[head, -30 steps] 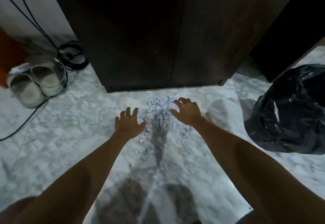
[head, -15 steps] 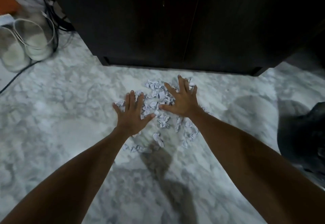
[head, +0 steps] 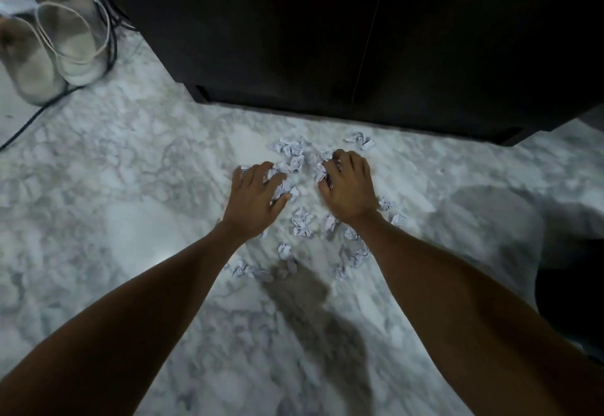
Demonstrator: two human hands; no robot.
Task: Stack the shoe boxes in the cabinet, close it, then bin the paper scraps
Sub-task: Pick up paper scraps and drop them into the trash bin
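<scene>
The marble floor (head: 114, 187) before the closed cabinet (head: 327, 40) held paper scraps (head: 302, 226). The left hand (head: 253, 198) and right hand (head: 348, 187) clutched some; outlying scraps risked being missed.

Floor (head: 114, 219): pale marble-patterned surface with grey veining. Resting directly on it: a scatter of crumpled paper scraps (head: 302, 226) at centre, just in front of the dark cabinet (head: 327, 40), whose base stood on the floor with both doors closed; one scrap (head: 359, 140) lay apart, nearest the cabinet base. At upper left, a pair of light shoes (head: 55, 53) side by side, with black cables (head: 111, 40) trailing past them. At right edge, a dark object, too cut off to identify.
</scene>
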